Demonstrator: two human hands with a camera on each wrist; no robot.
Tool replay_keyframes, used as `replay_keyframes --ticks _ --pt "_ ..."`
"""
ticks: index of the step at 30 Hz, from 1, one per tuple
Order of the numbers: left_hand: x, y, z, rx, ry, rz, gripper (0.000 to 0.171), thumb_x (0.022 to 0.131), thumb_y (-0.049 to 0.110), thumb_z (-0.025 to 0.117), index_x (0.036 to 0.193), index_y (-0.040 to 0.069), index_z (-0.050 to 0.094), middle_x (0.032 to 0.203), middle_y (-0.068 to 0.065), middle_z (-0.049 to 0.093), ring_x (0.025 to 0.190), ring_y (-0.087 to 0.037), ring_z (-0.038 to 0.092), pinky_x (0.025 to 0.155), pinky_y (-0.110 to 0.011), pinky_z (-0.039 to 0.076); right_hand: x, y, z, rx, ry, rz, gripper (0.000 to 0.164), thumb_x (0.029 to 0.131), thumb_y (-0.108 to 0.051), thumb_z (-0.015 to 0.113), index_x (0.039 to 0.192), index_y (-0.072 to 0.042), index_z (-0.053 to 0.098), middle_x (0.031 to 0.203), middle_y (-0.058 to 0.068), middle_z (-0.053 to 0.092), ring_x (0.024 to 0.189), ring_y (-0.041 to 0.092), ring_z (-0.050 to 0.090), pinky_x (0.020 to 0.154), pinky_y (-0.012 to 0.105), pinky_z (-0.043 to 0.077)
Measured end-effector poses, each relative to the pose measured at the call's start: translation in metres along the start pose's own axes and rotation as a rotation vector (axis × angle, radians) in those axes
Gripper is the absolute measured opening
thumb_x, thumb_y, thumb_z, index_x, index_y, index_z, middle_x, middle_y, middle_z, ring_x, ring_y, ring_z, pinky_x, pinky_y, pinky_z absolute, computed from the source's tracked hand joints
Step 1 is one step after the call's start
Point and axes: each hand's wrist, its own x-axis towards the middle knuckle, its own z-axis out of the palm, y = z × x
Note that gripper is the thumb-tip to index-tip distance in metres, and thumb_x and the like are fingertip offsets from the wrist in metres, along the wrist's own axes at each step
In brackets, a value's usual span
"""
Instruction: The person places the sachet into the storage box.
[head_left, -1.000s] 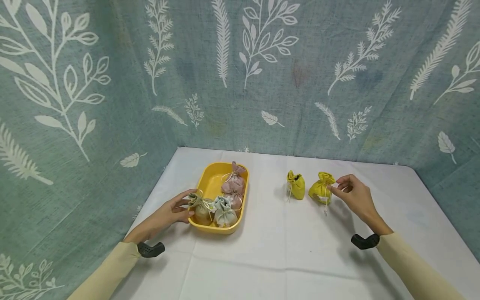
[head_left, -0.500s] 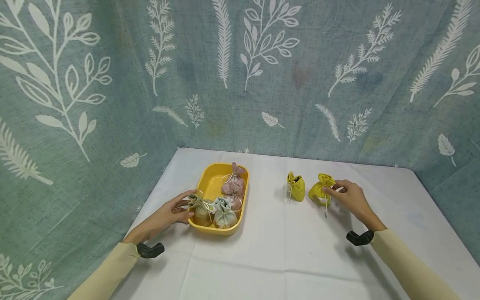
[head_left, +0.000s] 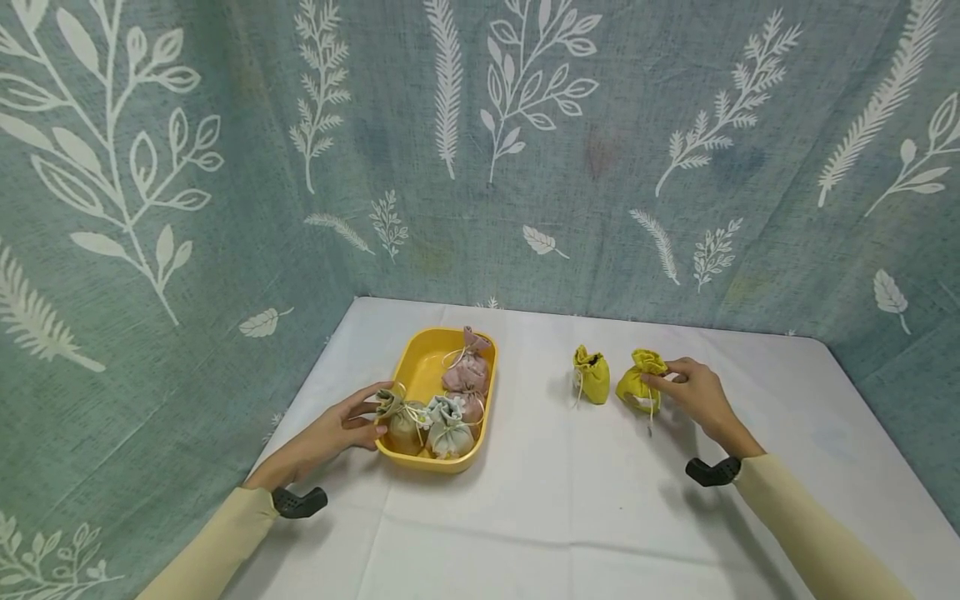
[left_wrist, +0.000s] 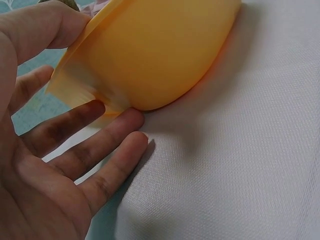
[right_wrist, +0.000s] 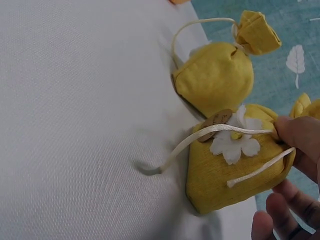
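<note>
The yellow bag with the white flower point(right_wrist: 233, 149) is at the right side of the white table point(head_left: 517, 508), and it seems to rest upon the cloth, though its underside I cannot see well. The right hand point(head_left: 697, 402) pinches its tied neck between thumb and fingertips; the other fingers are loosely bent and hold nothing. Compared with one second ago, this hand has come a little more to the left and lies closer against the neck, while the bag has hardly changed its place. I judge that the hold is becoming firmer, but the bag is not clearly lifted. Just beside it, on the left, stands a second yellow bag point(head_left: 596, 383), which no hand touches. Farther left is the yellow tray point(head_left: 422, 367), and in it lie an olive bag point(head_left: 405, 433), a pale bag point(head_left: 450, 435) and two pinkish ones along the right wall. The left hand point(head_left: 347, 425) stays at the tray's left side, thumb at the rim, fingers spread and nearly straight beside the outer wall, so the tray is probably kept steady.
</note>
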Motion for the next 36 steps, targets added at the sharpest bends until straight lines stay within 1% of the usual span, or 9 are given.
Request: replay_keyframes --ticks 5,10,13,19,22,26,32,36 --pt "0.0 0.002 0.001 0.004 0.001 -0.01 0.073 0.098 0.03 0.074 0.159 0.038 0.034 0.157 -0.018 0.039 0.138 -0.039 0.046 0.09 -0.042 0.059 0.0 0.002 0.002 -0.024 0.038 -0.043 0.067 0.095 -0.051 0.072 0.133 0.004 0.066 0.132 0.019 0.06 0.109 0.036 0.059 0.075 0.039 0.055" --pt "0.001 0.001 0.001 0.009 0.004 -0.01 0.072 0.098 0.029 0.074 0.159 0.038 0.035 0.158 -0.015 0.039 0.138 -0.038 0.046 0.09 -0.042 0.059 -0.002 0.003 0.002 -0.037 0.067 -0.083 0.06 0.095 -0.048 0.073 0.127 0.003 0.07 0.129 0.018 0.061 0.103 0.033 0.059 0.07 0.036 0.051" --pt "0.001 0.002 0.001 0.005 0.001 -0.014 0.072 0.098 0.028 0.073 0.159 0.038 0.035 0.158 -0.015 0.038 0.137 -0.037 0.047 0.09 -0.042 0.058 -0.002 0.003 0.002 -0.041 0.08 -0.101 0.057 0.096 -0.047 0.072 0.124 0.002 0.072 0.126 0.016 0.061 0.1 0.031 0.058 0.069 0.036 0.05" --pt "0.0 0.003 0.001 0.014 0.01 -0.031 0.073 0.098 0.029 0.074 0.159 0.037 0.034 0.16 -0.016 0.035 0.139 -0.038 0.045 0.09 -0.042 0.058 -0.004 -0.001 0.002 -0.042 0.107 -0.124 0.06 0.097 -0.048 0.071 0.127 0.003 0.07 0.127 0.017 0.061 0.101 0.031 0.058 0.076 0.041 0.05" --pt "-0.001 0.002 0.001 0.013 0.015 -0.038 0.073 0.098 0.029 0.074 0.159 0.037 0.035 0.161 -0.016 0.035 0.14 -0.039 0.043 0.091 -0.042 0.058 -0.005 -0.006 0.002 -0.033 0.112 -0.131 0.059 0.096 -0.05 0.07 0.126 0.002 0.071 0.127 0.015 0.061 0.102 0.031 0.058 0.078 0.043 0.05" --pt "-0.003 0.001 0.001 0.011 0.011 -0.046 0.073 0.098 0.031 0.074 0.159 0.038 0.035 0.16 -0.013 0.036 0.141 -0.038 0.043 0.091 -0.041 0.058 -0.006 -0.014 0.001 -0.033 0.115 -0.151 0.055 0.096 -0.05 0.07 0.123 -0.001 0.073 0.125 0.012 0.061 0.101 0.028 0.056 0.077 0.042 0.05" --pt "-0.002 -0.001 -0.001 -0.007 -0.005 -0.02 0.074 0.098 0.029 0.074 0.159 0.037 0.033 0.158 -0.015 0.037 0.139 -0.037 0.045 0.091 -0.042 0.058 -0.006 -0.027 -0.003 -0.035 0.135 -0.222 0.046 0.097 -0.046 0.071 0.119 -0.005 0.076 0.122 0.009 0.062 0.096 0.025 0.055 0.075 0.041 0.049" --pt "0.003 -0.001 -0.002 -0.016 -0.018 -0.009 0.074 0.098 0.027 0.074 0.159 0.037 0.034 0.157 -0.015 0.039 0.137 -0.034 0.048 0.091 -0.043 0.058 -0.006 -0.037 -0.008 -0.054 0.142 -0.251 0.041 0.098 -0.044 0.071 0.115 -0.007 0.078 0.121 0.007 0.063 0.094 0.023 0.056 0.074 0.04 0.049"
